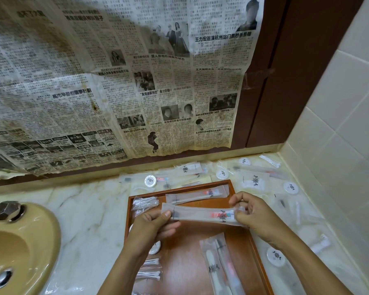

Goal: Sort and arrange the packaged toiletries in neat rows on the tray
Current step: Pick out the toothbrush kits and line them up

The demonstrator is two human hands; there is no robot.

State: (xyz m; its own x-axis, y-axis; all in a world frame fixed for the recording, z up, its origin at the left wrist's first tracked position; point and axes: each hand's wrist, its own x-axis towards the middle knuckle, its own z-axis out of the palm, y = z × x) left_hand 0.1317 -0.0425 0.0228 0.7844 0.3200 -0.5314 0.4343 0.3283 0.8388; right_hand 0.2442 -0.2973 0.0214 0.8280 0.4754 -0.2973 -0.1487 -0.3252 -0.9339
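Observation:
A brown wooden tray [190, 248] lies on the marble counter. Both hands hold one long translucent toothbrush packet [202, 215] crosswise above the tray. My left hand [151, 228] pinches its left end and my right hand [256, 216] pinches its right end. Another toothbrush packet [197, 194] lies across the tray's far end. Two more toothbrush packets [219, 265] lie lengthwise in the near part. Cotton-bud packets [145, 203] sit at the tray's far left, with more cotton-bud packets [150, 271] at its near left. A round white packet [155, 249] shows under my left wrist.
Loose packets and round white discs [291, 187] are scattered on the counter [90, 209] behind and right of the tray. A beige sink [19, 248] with a dark tap knob [6, 210] is at the left. Newspaper covers the wall behind; tiled wall stands at the right.

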